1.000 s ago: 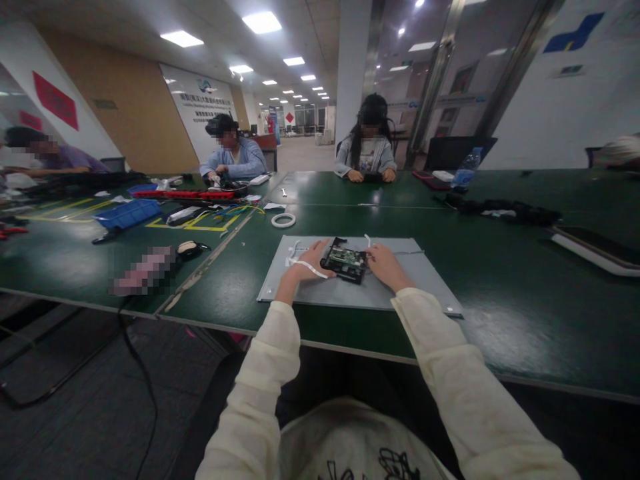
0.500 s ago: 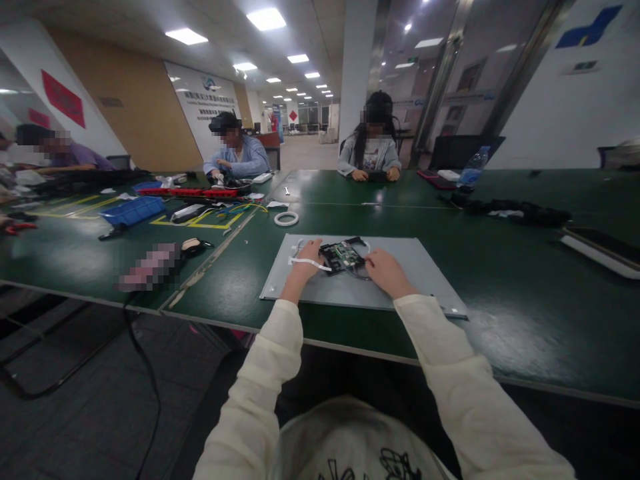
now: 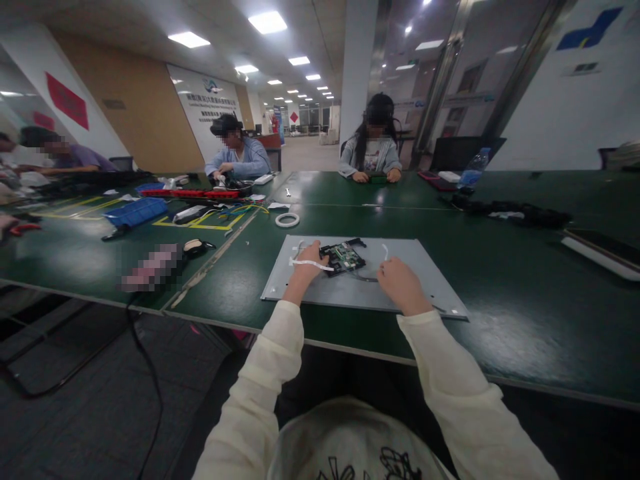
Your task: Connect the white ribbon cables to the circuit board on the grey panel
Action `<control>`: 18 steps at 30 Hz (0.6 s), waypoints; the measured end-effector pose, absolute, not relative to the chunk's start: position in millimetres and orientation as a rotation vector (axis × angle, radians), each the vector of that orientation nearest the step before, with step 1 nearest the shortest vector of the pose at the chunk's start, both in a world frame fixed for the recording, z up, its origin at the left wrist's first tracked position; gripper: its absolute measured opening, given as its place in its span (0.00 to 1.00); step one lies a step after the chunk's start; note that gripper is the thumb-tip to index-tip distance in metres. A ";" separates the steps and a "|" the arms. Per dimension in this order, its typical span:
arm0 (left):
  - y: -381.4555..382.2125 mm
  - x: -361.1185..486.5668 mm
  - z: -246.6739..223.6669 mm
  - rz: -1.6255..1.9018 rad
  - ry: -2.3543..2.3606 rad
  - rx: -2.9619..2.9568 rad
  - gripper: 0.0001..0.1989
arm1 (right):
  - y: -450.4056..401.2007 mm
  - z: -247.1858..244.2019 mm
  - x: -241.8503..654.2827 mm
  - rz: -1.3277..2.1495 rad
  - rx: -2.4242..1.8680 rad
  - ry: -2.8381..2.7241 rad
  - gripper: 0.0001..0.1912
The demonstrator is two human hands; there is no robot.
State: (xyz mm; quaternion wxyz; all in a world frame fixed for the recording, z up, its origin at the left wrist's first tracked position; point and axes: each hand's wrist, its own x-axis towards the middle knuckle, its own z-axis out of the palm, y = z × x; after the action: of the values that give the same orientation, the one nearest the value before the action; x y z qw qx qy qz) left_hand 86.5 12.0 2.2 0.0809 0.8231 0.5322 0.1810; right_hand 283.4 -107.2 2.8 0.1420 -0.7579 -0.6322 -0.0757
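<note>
A green circuit board in a black frame [image 3: 345, 256] rests tilted on a grey panel [image 3: 430, 273]. My left hand [image 3: 310, 257] is closed on the board's left edge, its fingertips partly hidden. Across the back of that hand lies a white strip [image 3: 314, 265]. Right of the board, my right hand [image 3: 400, 283] is pinched, apart from the frame. Out of its fingers sticks a short, curved white strip [image 3: 385, 251]. A thin dark cable [image 3: 367, 279] runs from below the board toward the right hand.
Beyond the panel lies a white tape roll [image 3: 287, 220]. To the left are a blue tray [image 3: 136, 212], coloured wires and a blurred pink object [image 3: 153, 267]. A phone-like slab [image 3: 605, 250] lies at right. Co-workers sit across the green table [image 3: 230, 253].
My right hand has moved right and toward me, away from the board's edge, with the white strip in its fingers. My left hand stays at the board.
</note>
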 end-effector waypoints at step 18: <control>20.3 99.6 -7.9 0.608 1.536 2.518 0.15 | -171.4 -2.6 266.5 0.182 -1.661 -2.034 0.19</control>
State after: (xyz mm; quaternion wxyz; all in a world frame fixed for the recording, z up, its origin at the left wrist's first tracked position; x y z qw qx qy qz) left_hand 99.6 20.3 -7.9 0.0651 0.8343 0.5090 0.2014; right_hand 266.5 -171.4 -2.6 0.2519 -0.6108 -0.7477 0.0670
